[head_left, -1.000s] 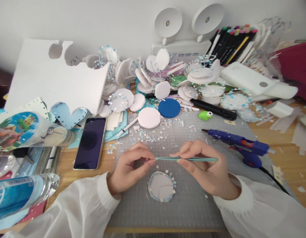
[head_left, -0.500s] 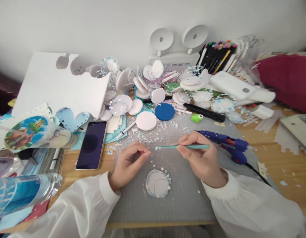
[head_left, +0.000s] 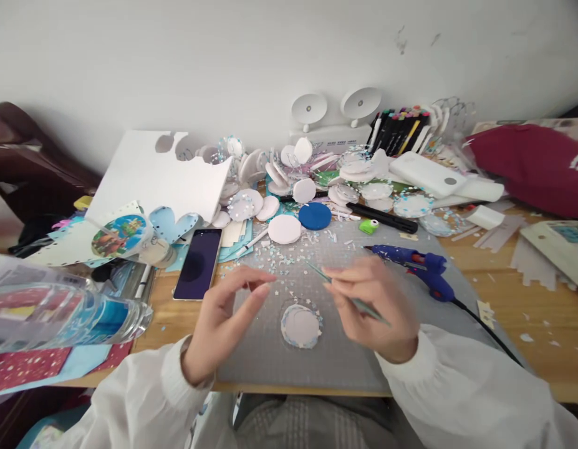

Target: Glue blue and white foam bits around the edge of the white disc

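Note:
My right hand (head_left: 375, 302), somewhat blurred, is closed around teal tweezers (head_left: 319, 271), whose tips point up and to the left above the mat. I cannot make out anything between the tips. Opposite it, my left hand (head_left: 227, 315) hovers with thumb and index finger slightly apart and nothing visible in them. Between and below both hands, a round white disc (head_left: 300, 325) edged with small pale blue and white stars lies on the grey cutting mat (head_left: 345, 368). Loose tiny stars (head_left: 289, 255) are scattered beyond my fingertips.
A blue glue gun (head_left: 410, 259) with a black cord lies right. A phone (head_left: 197, 265), a clear bottle (head_left: 106, 315) and a cup (head_left: 120, 236) are left. Behind stand piled white discs (head_left: 284, 229), a blue disc (head_left: 315, 216), a green punch (head_left: 368, 226) and markers (head_left: 401, 134).
The view has shifted, showing more of the table's front edge. The tweezers have swung from nearly level to a slant and moved off the stars. My left finger and thumb have parted a little.

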`<control>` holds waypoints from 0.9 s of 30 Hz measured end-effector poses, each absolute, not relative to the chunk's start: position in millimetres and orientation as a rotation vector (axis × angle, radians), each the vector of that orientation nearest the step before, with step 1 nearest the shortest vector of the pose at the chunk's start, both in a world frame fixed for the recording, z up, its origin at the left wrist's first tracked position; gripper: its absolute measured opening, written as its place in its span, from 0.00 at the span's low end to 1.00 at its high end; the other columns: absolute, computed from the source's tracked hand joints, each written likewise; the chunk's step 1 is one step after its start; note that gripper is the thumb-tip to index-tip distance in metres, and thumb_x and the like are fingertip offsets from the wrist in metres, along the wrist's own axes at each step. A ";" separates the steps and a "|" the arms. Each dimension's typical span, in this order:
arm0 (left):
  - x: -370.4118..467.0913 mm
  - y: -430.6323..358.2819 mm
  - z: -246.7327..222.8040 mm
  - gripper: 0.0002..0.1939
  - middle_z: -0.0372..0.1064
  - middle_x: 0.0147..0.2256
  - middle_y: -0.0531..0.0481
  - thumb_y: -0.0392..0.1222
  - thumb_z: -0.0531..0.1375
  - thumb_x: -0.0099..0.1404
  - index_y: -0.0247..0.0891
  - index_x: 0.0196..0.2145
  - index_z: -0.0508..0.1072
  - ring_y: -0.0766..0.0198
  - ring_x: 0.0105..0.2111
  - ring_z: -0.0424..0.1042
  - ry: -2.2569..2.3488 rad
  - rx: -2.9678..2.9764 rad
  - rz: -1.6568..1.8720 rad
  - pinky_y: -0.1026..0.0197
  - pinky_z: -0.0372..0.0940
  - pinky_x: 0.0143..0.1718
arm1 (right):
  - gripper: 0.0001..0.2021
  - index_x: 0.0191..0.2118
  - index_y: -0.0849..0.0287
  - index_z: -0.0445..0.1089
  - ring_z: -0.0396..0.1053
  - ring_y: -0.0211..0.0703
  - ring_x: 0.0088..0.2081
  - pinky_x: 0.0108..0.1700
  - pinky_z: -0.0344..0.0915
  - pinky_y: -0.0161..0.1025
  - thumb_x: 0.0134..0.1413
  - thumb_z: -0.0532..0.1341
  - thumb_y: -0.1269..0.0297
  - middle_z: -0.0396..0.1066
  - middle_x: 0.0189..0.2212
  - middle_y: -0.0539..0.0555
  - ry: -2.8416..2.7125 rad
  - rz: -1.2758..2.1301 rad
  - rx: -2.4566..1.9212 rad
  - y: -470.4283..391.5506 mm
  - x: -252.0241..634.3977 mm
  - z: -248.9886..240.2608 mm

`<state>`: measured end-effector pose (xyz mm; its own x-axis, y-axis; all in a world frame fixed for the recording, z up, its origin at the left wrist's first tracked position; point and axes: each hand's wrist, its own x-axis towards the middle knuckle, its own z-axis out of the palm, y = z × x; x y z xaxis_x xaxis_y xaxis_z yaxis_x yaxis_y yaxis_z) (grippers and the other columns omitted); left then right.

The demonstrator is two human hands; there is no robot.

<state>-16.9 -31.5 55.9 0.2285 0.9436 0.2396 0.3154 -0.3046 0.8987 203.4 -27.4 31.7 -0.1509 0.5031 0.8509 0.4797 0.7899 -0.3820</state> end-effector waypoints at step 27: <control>-27.7 -49.0 41.0 0.17 0.54 0.23 0.55 0.46 0.56 0.64 0.37 0.21 0.61 0.67 0.25 0.52 1.097 1.269 1.009 0.64 0.50 0.28 | 0.24 0.47 0.60 0.62 0.65 0.58 0.44 0.44 0.63 0.56 0.40 0.66 0.63 0.65 0.40 0.61 -1.430 -0.586 -1.485 -71.1 296.5 -5.8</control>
<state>-27.7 -49.0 41.0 0.2017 0.9777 -0.0588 0.0231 0.0553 0.9982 296.5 -71.1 -5.8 0.1981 0.4831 0.8528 0.9427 0.1444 -0.3008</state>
